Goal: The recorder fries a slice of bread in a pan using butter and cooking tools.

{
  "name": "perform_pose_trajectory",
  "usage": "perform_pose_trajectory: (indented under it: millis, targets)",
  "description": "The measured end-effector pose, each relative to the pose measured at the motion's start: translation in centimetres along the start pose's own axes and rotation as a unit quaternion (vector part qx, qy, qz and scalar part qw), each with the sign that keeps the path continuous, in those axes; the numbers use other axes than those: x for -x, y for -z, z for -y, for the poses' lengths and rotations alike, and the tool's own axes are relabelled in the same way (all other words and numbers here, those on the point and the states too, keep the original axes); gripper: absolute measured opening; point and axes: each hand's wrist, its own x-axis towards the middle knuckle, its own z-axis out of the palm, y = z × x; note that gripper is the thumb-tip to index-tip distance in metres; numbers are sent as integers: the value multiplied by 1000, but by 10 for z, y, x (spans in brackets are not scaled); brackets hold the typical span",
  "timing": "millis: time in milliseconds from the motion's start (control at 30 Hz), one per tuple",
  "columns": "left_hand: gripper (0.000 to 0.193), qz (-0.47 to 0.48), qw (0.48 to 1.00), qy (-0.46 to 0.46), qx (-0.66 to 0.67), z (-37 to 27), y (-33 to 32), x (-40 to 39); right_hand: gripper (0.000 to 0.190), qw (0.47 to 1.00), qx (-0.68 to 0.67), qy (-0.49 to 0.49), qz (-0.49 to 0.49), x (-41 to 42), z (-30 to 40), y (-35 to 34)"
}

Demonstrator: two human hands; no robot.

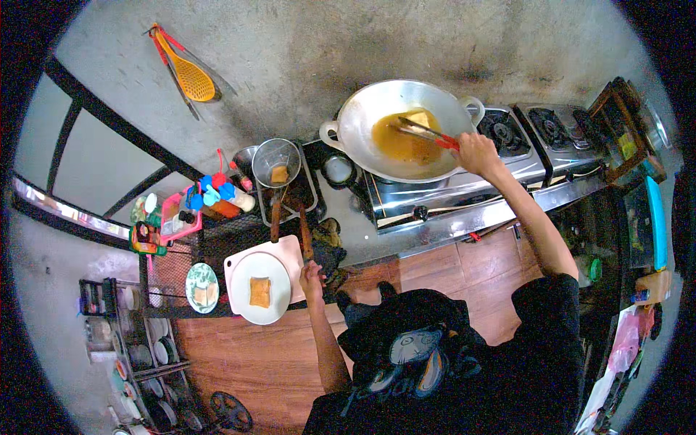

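Observation:
My right hand [478, 156] grips red-handled metal tongs [429, 132]. Their tips reach into brown oil [394, 144] in a large aluminium wok [361, 106], beside a pale square piece of food [420, 118]. My left hand [312, 280] is closed around the end of a wooden handle [305, 234]; the far end of that tool lies over a metal tray and is hard to make out. To its left, a white plate [263, 315] with a browned square piece [260, 292] rests on a pink cutting board [235, 277]. A wooden-handled strainer [277, 145] holds another browned piece [279, 174].
The wok sits on a steel gas stove [413, 198]; another burner [500, 130] is at its right. A green-patterned plate [202, 272] holds pale squares. Sauce bottles [223, 204] and a pink basket [179, 217] stand at left. A yellow skimmer [193, 79] hangs on the wall.

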Motion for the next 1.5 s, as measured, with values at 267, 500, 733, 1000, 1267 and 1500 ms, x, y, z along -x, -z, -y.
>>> perform_pose_trajectory:
  millis: [267,500,733,1000,1267,1500]
  targets:
    - [30,10,1000,11,22,-3,0,-4,26,999,21,-40,-6,9,-31,14]
    - [27,15,1000,5,8,-5,-11,-2,24,996,47,-54,56,44,-25,50]
    - [28,28,999,-15,-8,-15,-16,2,27,988,7,-75,131,55,-6,85]
    - [25,58,998,-4,-4,-12,-6,-3,32,998,-34,-24,57,53,12,28]
    - [25,111,991,-46,-52,-4,4,-8,38,995,23,-90,-33,23,36,-23]
    - [23,172,984,-15,-54,-5,23,-18,41,990,-35,-136,-7,11,71,-12]
